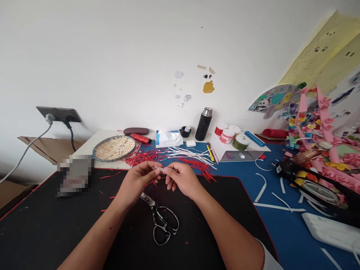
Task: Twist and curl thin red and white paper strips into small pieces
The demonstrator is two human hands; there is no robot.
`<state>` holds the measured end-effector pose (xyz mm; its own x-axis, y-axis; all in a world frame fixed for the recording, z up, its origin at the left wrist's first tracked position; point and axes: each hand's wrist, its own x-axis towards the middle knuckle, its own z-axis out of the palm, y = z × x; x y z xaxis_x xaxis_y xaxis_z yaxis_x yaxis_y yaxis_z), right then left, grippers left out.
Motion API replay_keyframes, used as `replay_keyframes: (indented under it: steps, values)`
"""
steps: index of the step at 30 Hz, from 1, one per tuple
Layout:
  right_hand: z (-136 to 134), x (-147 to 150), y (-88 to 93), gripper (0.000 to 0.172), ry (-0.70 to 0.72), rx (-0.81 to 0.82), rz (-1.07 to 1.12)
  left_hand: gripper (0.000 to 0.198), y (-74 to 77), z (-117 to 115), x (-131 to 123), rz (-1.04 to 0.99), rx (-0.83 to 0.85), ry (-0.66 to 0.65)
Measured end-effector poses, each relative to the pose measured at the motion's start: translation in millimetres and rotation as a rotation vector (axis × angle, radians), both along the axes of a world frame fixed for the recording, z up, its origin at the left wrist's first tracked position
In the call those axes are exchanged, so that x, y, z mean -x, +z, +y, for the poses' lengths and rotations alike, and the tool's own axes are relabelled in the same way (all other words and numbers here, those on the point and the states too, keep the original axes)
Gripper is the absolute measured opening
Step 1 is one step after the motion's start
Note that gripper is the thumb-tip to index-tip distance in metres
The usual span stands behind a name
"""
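My left hand (140,178) and my right hand (181,177) meet above the black mat (56,225), both pinching the ends of a short white paper strip (160,169) held between their fingertips. Metal scissors (161,218) lie shut on the mat just below my hands. Behind my hands lie a heap of red paper strips (146,155) and a heap of white paper strips (188,153).
A woven basket (114,148), red thread spool (140,138), tissue pack (168,138), black flask (204,124) and tape rolls (229,134) stand at the back. Paper craft pieces (317,135) crowd the right. White strips (277,206) lie on the blue surface.
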<state>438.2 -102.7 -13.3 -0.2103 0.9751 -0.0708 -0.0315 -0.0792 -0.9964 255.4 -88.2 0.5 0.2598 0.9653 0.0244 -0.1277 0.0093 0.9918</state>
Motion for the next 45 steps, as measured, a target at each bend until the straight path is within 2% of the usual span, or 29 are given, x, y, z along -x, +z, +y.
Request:
replay_keyframes:
  steps: [17,21,26,30,37,42,45]
  values:
    - [-2,0,1.6,0.021,0.024,-0.004,0.004,0.035,-0.9,2,2,0.026,0.05,0.063]
    - [-4,0,-0.5,0.018,-0.002,-0.085,-0.074,0.035,-1.9,2,1,0.009,0.066,0.072]
    - [-8,0,0.6,0.019,-0.051,-0.321,-0.395,0.038,-4.5,3,-1,-0.036,0.114,0.079]
    - [-10,-2,4.0,0.018,-0.025,-0.408,-0.571,0.04,-7.9,3,-1,-0.035,0.122,0.086]
    - [-7,-4,3.4,0.021,-0.012,-0.428,-0.574,0.037,-12.2,4,1,-0.013,0.102,0.069]
    - [-7,-5,7.4,0.025,0.017,-0.449,-0.566,0.037,-12.7,5,3,-0.117,0.213,0.055]
    - [-7,-7,7.5,0.027,0.024,-0.45,-0.548,0.037,-12.6,5,2,-0.125,0.224,0.052]
